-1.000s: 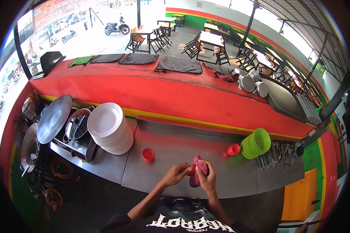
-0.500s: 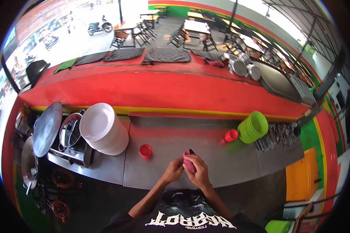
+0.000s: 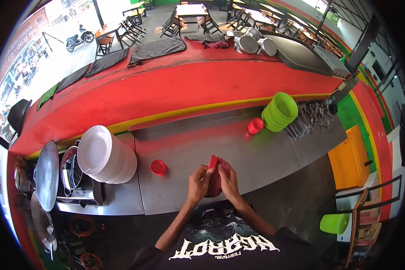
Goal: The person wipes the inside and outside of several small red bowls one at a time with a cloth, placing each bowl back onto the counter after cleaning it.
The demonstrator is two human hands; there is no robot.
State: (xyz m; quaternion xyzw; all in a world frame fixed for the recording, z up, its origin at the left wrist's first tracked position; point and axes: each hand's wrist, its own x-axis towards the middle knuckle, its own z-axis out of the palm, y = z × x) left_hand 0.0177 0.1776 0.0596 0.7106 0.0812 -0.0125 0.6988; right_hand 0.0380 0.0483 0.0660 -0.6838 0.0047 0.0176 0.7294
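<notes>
In front of my chest, over the near edge of the steel counter [image 3: 189, 153], both hands grip a pinkish-red cloth [image 3: 215, 186]. My left hand [image 3: 199, 181] pinches its left side, thumb toward a brighter red upright part at the top. On the other side my right hand [image 3: 228, 181] has its fingers closed round the cloth. Dark folds hang between the two palms. To the left, a small red cup [image 3: 158, 167] stands on the counter. A second red cup [image 3: 255, 126] is farther back, beside stacked green bowls [image 3: 281, 112].
White plates [image 3: 108, 155] are piled high at the left, near a large metal lid [image 3: 47, 175] and a stove. Cutlery [image 3: 312, 118] lies at the right end. A red ledge [image 3: 166, 87] behind carries grey cloths [image 3: 157, 49], metal pots [image 3: 247, 43] and trays.
My view has turned and shifted, so the counter sits tilted. The cloth, bunched in my right hand before, now hangs longer between both hands, with a red part showing on top.
</notes>
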